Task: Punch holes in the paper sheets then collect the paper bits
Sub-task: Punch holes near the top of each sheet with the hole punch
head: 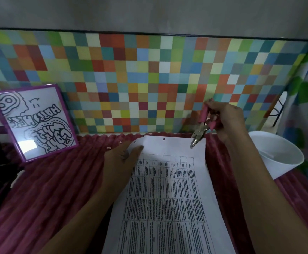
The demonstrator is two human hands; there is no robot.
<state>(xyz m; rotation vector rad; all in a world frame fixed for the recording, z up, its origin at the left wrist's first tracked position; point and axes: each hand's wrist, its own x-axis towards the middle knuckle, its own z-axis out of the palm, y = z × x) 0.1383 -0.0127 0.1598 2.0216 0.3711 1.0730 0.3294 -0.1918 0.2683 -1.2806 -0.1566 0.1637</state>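
A stack of white paper sheets point(169, 189) printed with a table lies lengthwise on the dark red cloth. One punched hole point(164, 139) shows near the top edge. My left hand point(122, 158) lies flat on the sheets' upper left part. My right hand point(223, 118) grips a plier-type hole punch point(201, 129) with pink handles. Its metal jaws sit over the sheets' top right corner. A few small white paper bits point(109, 147) lie on the cloth left of the sheets.
A white bowl point(277, 156) stands at the right. A purple-framed whiteboard point(34, 121) with black lettering leans against the multicoloured checkered wall at the left. Dark objects sit at the far left edge. A leafy patterned curtain hangs at the far right.
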